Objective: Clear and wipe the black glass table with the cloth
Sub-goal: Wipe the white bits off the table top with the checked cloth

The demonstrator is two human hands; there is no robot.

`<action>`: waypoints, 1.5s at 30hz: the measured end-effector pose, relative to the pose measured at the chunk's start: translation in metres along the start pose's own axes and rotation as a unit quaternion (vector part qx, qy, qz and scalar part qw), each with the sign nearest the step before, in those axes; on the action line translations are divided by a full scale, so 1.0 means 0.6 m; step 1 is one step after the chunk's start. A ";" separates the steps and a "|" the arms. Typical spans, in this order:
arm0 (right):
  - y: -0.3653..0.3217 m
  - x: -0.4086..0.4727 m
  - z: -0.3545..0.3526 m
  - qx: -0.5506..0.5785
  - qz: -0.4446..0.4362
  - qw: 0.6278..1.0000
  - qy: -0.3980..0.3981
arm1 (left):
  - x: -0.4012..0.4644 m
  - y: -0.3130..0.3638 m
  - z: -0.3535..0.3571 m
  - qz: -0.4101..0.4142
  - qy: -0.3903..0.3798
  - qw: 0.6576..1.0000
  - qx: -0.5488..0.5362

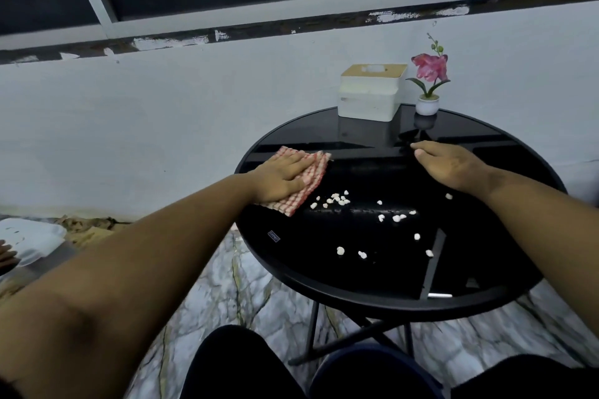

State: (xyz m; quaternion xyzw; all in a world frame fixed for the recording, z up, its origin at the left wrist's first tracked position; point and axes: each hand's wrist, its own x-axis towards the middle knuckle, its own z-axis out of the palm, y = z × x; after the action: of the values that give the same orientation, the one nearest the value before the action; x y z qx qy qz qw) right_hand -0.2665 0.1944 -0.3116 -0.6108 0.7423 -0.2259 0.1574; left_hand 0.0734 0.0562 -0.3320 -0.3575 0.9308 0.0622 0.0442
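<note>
A round black glass table (486,298) stands in front of me. My left hand (281,179) lies flat on a red-and-white checked cloth (311,183) at the table's left side, pressing it onto the glass. My right hand (449,162) hovers palm down over the middle right of the table, fingers together and pointing left, holding nothing. Several small white crumbs (337,199) are scattered over the glass, from just right of the cloth to the near right part.
A white tissue box (371,92) with a tan lid and a small white pot with a pink flower (428,81) stand at the table's far edge, by the white wall. A white plastic container (30,238) lies on the floor at left. My knees are below the table.
</note>
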 end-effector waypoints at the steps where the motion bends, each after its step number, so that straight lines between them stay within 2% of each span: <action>1: 0.013 -0.006 -0.005 -0.013 0.002 1.000 0.007 | -0.009 -0.018 0.001 -0.003 0.002 1.000 0.001; 7: 0.076 -0.030 -0.005 -0.094 0.022 0.995 -0.011 | -0.059 -0.049 0.010 0.006 0.017 1.000 0.023; 10: 0.081 -0.035 0.003 -0.109 0.005 0.994 0.004 | -0.066 -0.008 0.018 0.013 0.028 0.999 0.035; 14: 0.075 -0.036 0.005 -0.112 0.008 0.994 0.011 | -0.057 0.082 0.030 0.063 0.052 0.996 0.048; 19: 0.063 -0.048 -0.002 -0.115 0.003 0.993 0.018 | -0.023 0.166 0.036 0.096 0.039 0.994 0.033; 24: 0.055 -0.078 -0.015 -0.112 -0.010 0.993 0.043 | -0.023 0.127 0.021 0.096 0.027 0.995 0.015; 29: 0.067 -0.126 -0.013 -0.116 0.031 0.992 0.041 | -0.034 0.047 0.011 0.045 0.030 0.998 0.012; 34: 0.066 -0.144 -0.004 -0.126 0.046 0.991 0.028 | -0.007 0.047 0.007 0.028 0.033 0.999 0.015; 39: 0.055 -0.150 -0.006 -0.125 0.052 0.990 0.039 | 0.068 0.102 0.003 0.029 0.031 0.999 0.026; 45: 0.051 -0.156 -0.005 -0.127 0.057 0.989 0.039 | 0.080 0.225 0.022 0.110 0.046 0.991 0.053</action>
State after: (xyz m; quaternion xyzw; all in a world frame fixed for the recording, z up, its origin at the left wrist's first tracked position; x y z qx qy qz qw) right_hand -0.2746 0.2913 -0.3290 -0.5733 0.8042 -0.1441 0.0615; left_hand -0.0522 0.1257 -0.3397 -0.2526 0.9675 0.0008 0.0132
